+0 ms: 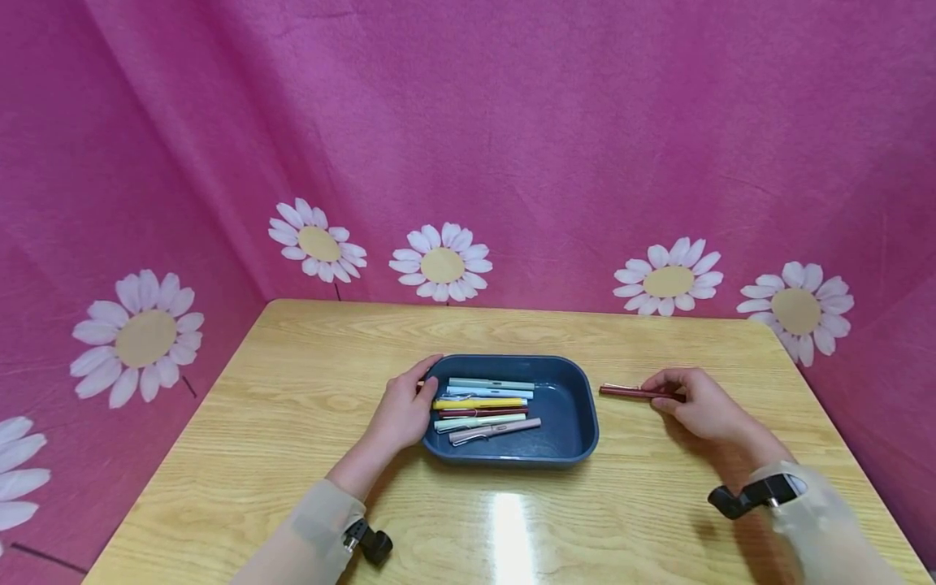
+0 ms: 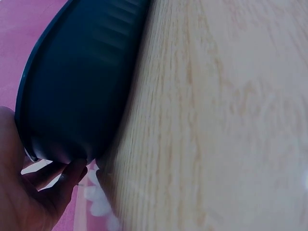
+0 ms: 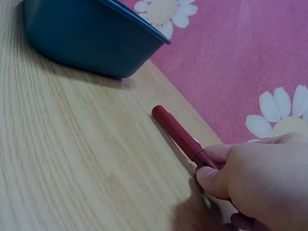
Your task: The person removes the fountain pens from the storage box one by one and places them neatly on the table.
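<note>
A dark blue rectangular bin (image 1: 566, 410) sits on the table, holding several capped pens in a loose row: grey-green, light blue, a yellow pen (image 1: 478, 403), a dark red one, mint, and a mauve pen (image 1: 504, 431). My left hand (image 1: 402, 413) grips the bin's left end, thumb over the rim and fingers along the outside wall. To the right of the bin, my right hand (image 1: 704, 404) pinches a dark red pen (image 3: 177, 132) between thumb and fingers. Its clip end points toward the bin, low over the wood with a shadow beneath, as the right wrist view shows.
The light wood table (image 1: 307, 357) reaches back to a pink cloth (image 1: 512, 146) printed with white daisies, which also hangs along the left and right sides. A bright reflection lies on the wood in front of the bin. Each wrist carries a small black camera mount.
</note>
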`<state>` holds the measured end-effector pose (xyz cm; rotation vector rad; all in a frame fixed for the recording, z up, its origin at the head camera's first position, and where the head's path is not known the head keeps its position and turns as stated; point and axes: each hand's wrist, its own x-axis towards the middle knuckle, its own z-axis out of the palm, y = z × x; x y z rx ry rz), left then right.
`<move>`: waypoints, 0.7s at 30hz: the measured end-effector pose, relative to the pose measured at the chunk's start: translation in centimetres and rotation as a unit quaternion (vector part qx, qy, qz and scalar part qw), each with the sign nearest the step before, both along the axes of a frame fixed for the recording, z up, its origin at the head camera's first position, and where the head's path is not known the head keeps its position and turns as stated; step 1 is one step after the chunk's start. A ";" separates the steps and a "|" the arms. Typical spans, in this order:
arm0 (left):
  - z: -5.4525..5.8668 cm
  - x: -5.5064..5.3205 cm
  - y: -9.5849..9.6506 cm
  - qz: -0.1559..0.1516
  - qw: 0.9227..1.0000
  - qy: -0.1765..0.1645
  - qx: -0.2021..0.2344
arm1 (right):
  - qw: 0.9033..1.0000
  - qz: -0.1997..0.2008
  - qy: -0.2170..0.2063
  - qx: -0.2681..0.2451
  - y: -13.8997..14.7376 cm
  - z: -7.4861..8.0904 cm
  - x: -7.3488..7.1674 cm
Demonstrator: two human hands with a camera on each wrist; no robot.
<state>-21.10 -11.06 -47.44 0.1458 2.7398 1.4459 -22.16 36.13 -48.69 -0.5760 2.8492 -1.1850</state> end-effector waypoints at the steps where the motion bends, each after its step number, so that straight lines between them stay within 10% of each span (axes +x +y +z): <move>1: 0.0 0.0 0.0 0.000 1.000 0.000 0.000 | 1.000 0.000 -0.002 0.000 0.0 -0.1 0.0; 21: 0.3 0.1 0.1 -0.001 1.000 -0.004 0.003 | 0.999 -0.044 0.003 0.009 -0.6 -0.5 0.2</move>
